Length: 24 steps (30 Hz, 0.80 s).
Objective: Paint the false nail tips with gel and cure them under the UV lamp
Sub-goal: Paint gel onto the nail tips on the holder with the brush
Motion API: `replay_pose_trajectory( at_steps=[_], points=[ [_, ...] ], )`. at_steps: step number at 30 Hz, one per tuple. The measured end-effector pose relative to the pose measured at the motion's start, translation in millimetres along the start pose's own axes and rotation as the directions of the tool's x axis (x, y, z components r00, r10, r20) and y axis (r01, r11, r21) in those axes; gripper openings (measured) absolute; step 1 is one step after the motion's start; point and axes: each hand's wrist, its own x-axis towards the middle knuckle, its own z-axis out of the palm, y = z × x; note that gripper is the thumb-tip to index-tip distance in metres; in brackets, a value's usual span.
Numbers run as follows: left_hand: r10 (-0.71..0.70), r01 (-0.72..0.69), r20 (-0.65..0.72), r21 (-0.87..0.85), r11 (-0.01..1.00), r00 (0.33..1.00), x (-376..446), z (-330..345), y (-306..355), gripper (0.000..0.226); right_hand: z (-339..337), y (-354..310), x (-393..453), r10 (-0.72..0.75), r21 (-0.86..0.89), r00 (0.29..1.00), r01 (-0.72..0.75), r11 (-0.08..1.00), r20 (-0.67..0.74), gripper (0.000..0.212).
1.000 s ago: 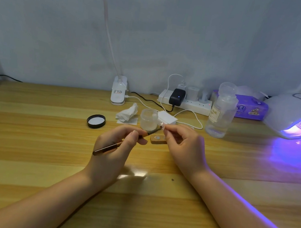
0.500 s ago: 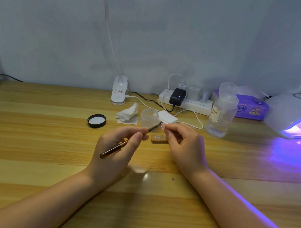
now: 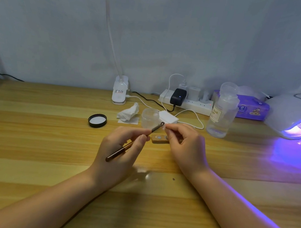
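Both hands met over the middle of the pale wooden bench, close together so the work sat right under the overhead light. Gripped pen-fashion in the left hand was a slim dark-handled gel brush, its handle trailing toward seven o'clock and its bristle end aimed up toward one o'clock, a hold that judged well for short, fine strokes. Pinched between thumb and fingertips of the right hand was a small clear false nail tip, only faintly visible; the brush end reached it, though actual contact was too small to confirm.

Just behind the brush end stood a small translucent gel pot, open, near enough for reloading without shifting the arms. Its black round lid lay upturned at ten o'clock from the hands, out of the way. Directly under the fingers lay a short wooden holder block with round sockets, probably a rest for painted tips.

At three o'clock, at the bench's far right edge, a white dome UV lamp glowed violet, switched on and presumably waiting for curing. A crumpled white tissue sat beside the pot, handy for wiping bristles, I would guess.
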Motion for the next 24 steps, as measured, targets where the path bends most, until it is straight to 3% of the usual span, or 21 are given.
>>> replay_pose_trajectory(
  at_steps=[16, 24],
  points=[
    [0.002, -0.004, 0.06, 0.038, 0.999, 0.998, 0.5, -0.4, 3.5, 0.022, 0.1, 0.5, -0.5, -0.02, -0.045, 1.0, 0.02, 0.999, -0.01, 0.018],
    [0.022, -0.024, 0.035, 0.047, 0.999, 0.999, -0.8, -2.3, 7.1, 0.03, 0.2, 0.7, -0.4, 0.002, -0.046, 1.0, -0.003, 0.999, -0.015, 0.019]
  ],
)
